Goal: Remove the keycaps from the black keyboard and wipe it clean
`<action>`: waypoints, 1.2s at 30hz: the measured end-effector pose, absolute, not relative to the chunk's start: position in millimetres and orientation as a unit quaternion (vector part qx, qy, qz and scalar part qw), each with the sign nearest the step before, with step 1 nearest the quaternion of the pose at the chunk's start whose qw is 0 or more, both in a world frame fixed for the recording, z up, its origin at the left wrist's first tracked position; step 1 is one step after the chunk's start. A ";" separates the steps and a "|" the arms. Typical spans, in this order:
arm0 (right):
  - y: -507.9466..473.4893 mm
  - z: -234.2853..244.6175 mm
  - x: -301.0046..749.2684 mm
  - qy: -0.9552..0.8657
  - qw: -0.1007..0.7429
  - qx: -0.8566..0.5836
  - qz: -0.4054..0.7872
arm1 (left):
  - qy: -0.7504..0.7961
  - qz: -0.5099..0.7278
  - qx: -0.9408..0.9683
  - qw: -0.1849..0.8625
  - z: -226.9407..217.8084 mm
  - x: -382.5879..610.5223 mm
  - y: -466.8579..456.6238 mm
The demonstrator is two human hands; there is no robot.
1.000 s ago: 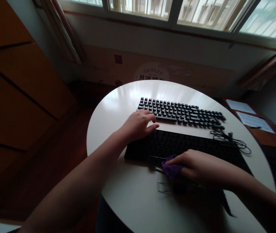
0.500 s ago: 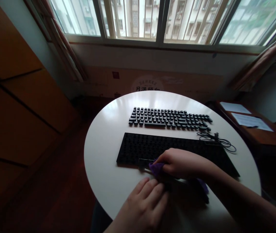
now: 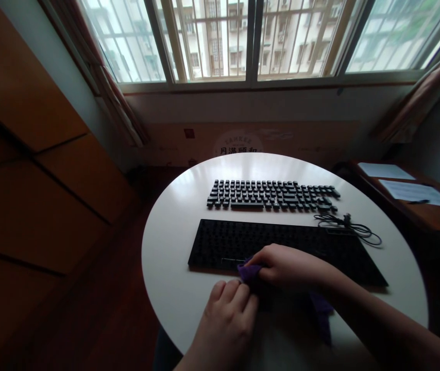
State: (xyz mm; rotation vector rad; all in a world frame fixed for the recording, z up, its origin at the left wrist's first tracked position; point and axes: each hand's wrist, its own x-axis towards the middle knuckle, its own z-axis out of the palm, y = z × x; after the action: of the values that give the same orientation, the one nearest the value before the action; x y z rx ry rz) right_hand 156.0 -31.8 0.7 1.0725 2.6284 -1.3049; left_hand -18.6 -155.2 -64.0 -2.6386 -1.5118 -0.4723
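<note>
Fingers of the right hand [image 3: 285,265] pinch a crumpled purple cloth [image 3: 248,271] against the near edge of the black keycap-less keyboard base [image 3: 282,245], whose long axis runs left-right; the left hand [image 3: 225,322] rests loosely curled on the round white table [image 3: 166,247], just nearer.

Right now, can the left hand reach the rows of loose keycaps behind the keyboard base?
Probably yes. The left hand rests at the table's near edge; only the flat keyboard base lies between it and the keycaps.
</note>
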 end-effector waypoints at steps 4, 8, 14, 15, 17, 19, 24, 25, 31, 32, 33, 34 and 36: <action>-32.6 1.6 156.4 0.837 0.020 0.339 -0.429 | -0.467 -0.218 -0.856 0.050 -60.0 -26.3 -159.9; -36.1 7.9 154.6 0.835 0.031 0.345 -0.427 | -0.486 -0.261 -0.830 0.080 -49.5 -65.7 -158.1; -43.3 12.7 139.6 0.845 0.049 0.355 -0.397 | -0.569 -0.229 -0.783 0.107 -54.0 -129.9 -152.5; -44.0 11.9 135.2 0.849 0.048 0.356 -0.388 | -0.572 -0.230 -0.782 0.093 -57.3 -132.1 -153.5; -44.7 10.5 125.2 0.856 0.047 0.354 -0.372 | -0.578 -0.237 -0.777 0.069 -63.2 -130.4 -156.7; -44.4 10.1 115.0 0.862 0.048 0.352 -0.362 | -0.586 -0.250 -0.769 0.057 -66.9 -125.3 -159.8; -42.1 14.5 98.0 0.877 0.069 0.356 -0.316 | -0.604 -0.277 -0.745 0.060 -68.6 -120.0 -161.5; -41.9 15.2 96.9 0.881 0.072 0.355 -0.306 | -0.605 -0.278 -0.743 0.062 -68.6 -120.4 -161.3; -42.9 11.7 99.4 0.889 0.058 0.331 -0.312 | -0.610 -0.286 -0.737 0.054 -67.6 -121.0 -161.7; -43.1 10.5 99.8 0.889 0.053 0.328 -0.314 | -0.611 -0.288 -0.736 0.052 -67.3 -120.8 -161.8; -43.3 9.3 100.1 0.890 0.050 0.326 -0.315 | -0.610 -0.289 -0.736 0.050 -67.2 -120.6 -161.8; -43.5 8.3 100.3 0.892 0.049 0.324 -0.313 | -0.609 -0.290 -0.736 0.049 -67.1 -120.5 -161.7; -43.8 6.8 100.7 0.896 0.048 0.320 -0.305 | -0.607 -0.295 -0.736 0.049 -67.4 -120.4 -161.5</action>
State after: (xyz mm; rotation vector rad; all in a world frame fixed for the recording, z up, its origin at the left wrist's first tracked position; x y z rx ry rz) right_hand 100.7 -43.8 6.8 0.9758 2.7320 -0.9292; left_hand -120.4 -161.5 -67.4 -2.2426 -1.8513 -0.8992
